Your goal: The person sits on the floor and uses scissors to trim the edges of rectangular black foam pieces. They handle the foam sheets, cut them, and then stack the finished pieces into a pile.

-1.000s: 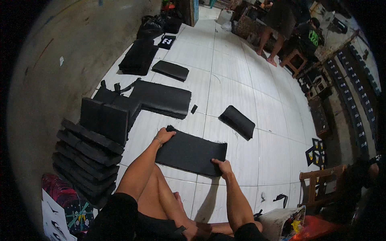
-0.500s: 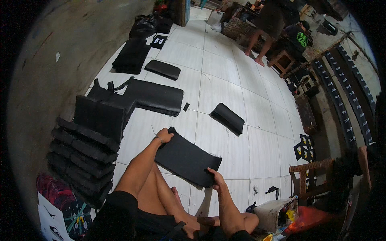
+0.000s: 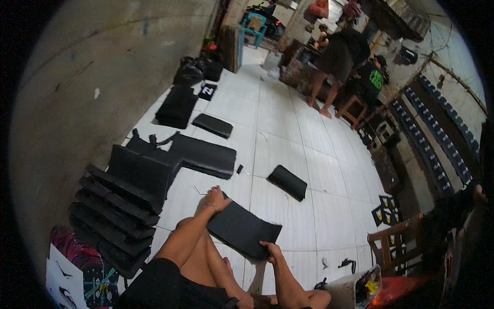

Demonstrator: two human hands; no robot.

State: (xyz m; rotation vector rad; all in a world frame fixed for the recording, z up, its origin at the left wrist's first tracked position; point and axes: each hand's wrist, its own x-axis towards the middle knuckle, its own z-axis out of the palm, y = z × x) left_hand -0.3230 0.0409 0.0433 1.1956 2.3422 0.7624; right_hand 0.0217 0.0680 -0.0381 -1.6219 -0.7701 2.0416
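A rectangular black panel point(image 3: 244, 226), perhaps fabric or synthetic leather, is stretched between my hands above the white tiles in front of my folded legs. My left hand point(image 3: 218, 200) grips its upper left corner, fingers wrapped over the edge. At the lower right end, my right hand point(image 3: 272, 251) pinches it with the thumb on top. Beyond it lies a folded black piece point(image 3: 287, 182) on the floor. A tiny black scrap point(image 3: 240, 169) rests to the left of that piece. Larger black panels point(image 3: 203, 154) are spread out farther left.
Stacked black pieces point(image 3: 110, 221) stand along the left wall, with more black stacks point(image 3: 176, 106) farther back. A grimy white bin point(image 3: 343, 288) is near my right knee, close to a brown rack point(image 3: 396, 239). Two people point(image 3: 337, 56) are at the far end, one on a stool point(image 3: 352, 110).
My view has tilted up, so the floor items sit lower in the picture. Both hands keep hold of the black panel, and my left wrist has turned somewhat.
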